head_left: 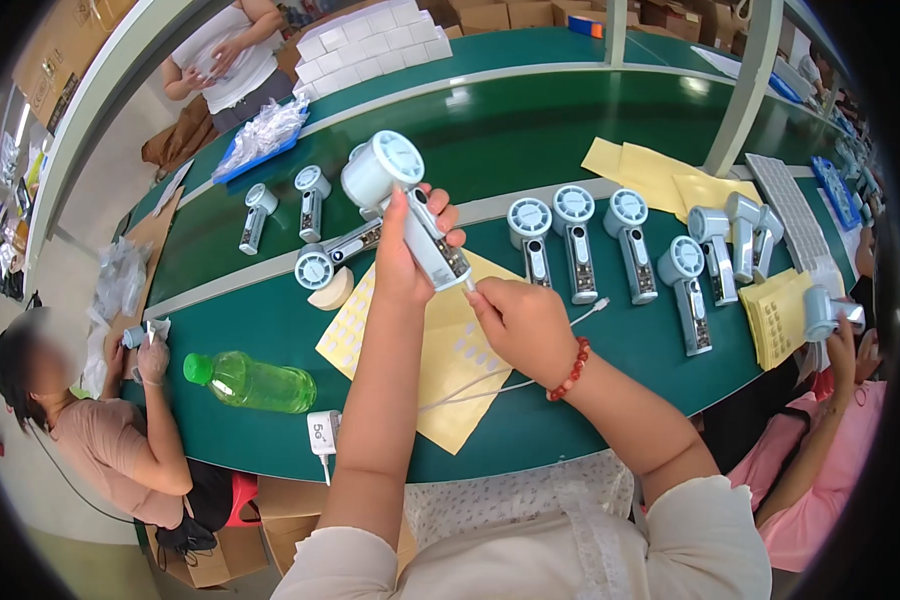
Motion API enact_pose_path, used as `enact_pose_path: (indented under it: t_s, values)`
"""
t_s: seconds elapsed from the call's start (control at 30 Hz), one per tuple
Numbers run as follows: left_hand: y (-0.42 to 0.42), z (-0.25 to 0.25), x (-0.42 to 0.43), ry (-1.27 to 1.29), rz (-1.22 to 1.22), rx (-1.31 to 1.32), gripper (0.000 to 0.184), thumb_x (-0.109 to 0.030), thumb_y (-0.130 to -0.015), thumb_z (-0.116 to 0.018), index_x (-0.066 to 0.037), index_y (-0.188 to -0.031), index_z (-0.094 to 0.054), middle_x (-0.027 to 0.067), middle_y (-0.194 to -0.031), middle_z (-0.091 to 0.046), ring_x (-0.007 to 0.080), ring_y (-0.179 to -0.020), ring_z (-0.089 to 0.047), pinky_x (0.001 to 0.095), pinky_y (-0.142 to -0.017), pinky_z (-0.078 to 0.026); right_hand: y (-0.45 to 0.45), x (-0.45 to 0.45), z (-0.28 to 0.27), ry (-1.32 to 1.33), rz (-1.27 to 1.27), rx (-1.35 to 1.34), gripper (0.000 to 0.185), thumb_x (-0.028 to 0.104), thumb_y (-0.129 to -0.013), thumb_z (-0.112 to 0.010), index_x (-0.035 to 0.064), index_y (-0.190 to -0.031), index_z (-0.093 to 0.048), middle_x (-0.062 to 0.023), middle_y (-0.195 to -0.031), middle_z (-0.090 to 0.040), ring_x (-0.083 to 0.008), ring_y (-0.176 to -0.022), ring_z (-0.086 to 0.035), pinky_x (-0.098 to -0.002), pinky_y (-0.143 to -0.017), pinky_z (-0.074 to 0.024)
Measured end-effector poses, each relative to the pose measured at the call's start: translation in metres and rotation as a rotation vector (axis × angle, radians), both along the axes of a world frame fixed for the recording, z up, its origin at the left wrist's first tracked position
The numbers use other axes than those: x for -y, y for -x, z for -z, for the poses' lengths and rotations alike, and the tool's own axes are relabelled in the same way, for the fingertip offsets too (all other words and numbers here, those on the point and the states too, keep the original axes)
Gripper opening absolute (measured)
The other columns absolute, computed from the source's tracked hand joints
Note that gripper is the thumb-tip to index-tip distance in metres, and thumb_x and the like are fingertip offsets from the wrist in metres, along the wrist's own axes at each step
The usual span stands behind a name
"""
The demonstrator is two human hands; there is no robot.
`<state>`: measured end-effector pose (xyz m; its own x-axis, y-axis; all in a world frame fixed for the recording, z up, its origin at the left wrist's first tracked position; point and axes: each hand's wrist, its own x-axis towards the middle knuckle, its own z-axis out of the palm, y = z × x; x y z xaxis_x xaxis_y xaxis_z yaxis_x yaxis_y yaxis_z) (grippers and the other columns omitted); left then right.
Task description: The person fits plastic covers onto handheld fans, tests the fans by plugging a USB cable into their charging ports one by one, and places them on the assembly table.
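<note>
My left hand (pixel 402 245) is wrapped round the handle of a light blue handheld fan (pixel 384 168), lifted above the table with its round head up. My right hand (pixel 520 322) is closed in a pinch on a small white cable plug (pixel 469 284) at the bottom end of the fan's handle; my fingers partly hide it. Beneath my hands lie yellow sticker sheets (pixel 452 390) and a white cable (pixel 490 374). Another cable end (pixel 600 304) rests to the right of my right hand. One fan (pixel 315 268) lies on its side left of my left forearm.
Several fans (pixel 578 240) lie to the right and two (pixel 311 200) at the back left. A green bottle (pixel 260 383) and white charger (pixel 323 432) are at the left. Co-workers sit on both sides; one person's hand (pixel 154 358) holds a fan. White boxes (pixel 370 45) stand behind.
</note>
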<state>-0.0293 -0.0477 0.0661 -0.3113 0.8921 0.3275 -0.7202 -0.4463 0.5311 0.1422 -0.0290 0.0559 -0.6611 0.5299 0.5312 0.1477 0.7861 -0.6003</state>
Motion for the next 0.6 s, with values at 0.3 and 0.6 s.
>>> enact_pose_path:
  t_s: [0.3, 0.6]
  values:
    - [-0.001, -0.006, 0.009, -0.063, 0.142, -0.096, 0.034, -0.037, -0.092, -0.056, -0.008, -0.106, -0.048, 0.0006, -0.086, -0.043, 0.011, -0.074, -0.044, 0.0263, -0.063, -0.044, -0.001, 0.002, 0.002, -0.038, -0.045, -0.061, 0.023, 0.017, -0.086, -0.059, 0.0047, -0.068, -0.053, -0.013, -0.053, -0.052, -0.032, -0.047, -0.055, -0.04, -0.043, -0.0425]
    - [-0.001, -0.005, 0.007, -0.081, 0.157, -0.012, 0.036, -0.037, -0.089, -0.062, -0.009, -0.105, -0.046, -0.0009, -0.084, -0.041, 0.0094, -0.072, -0.042, 0.025, -0.061, -0.042, -0.001, 0.004, 0.001, -0.028, -0.017, -0.15, 0.024, 0.017, -0.087, -0.059, 0.0054, -0.067, -0.052, -0.0136, -0.052, -0.052, -0.0324, -0.047, -0.054, -0.0405, -0.042, -0.0417]
